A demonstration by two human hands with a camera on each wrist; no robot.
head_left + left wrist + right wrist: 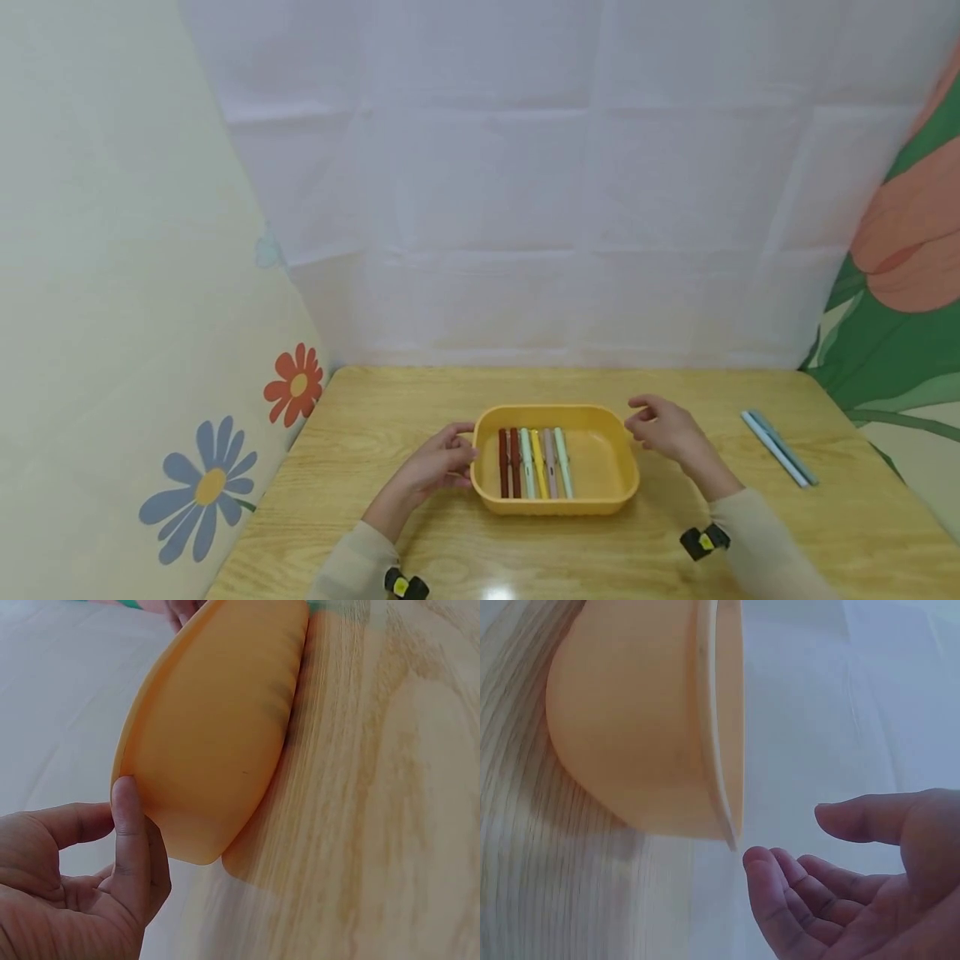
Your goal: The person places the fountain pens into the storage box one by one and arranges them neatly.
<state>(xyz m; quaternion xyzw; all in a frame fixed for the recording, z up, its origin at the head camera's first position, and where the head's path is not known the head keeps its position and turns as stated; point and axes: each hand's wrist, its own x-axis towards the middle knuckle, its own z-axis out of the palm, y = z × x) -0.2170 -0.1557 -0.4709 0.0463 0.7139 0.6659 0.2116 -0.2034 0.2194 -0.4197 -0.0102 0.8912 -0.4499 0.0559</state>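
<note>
A yellow plastic tray (600, 505) with rounded corners rests on the wooden table. Side by side in its left half lie several pens: two dark red pens (515, 463), a yellow pen (539, 465), a mauve pen (551, 463) and light green pens (563, 463). My left hand (437, 465) pinches the tray's left rim; in the left wrist view one fingertip (127, 793) presses against the outer wall. Just off the right end, my right hand (669, 431) holds nothing, its fingers loosely bent and the thumb apart from them, fingertips close to the rim in the right wrist view.
A white pen (774, 448) and a blue-grey pen (784, 447) lie together on the table (420, 542) at the right. Behind the table hangs a white cloth (480, 208). Flower-patterned walls stand at both sides.
</note>
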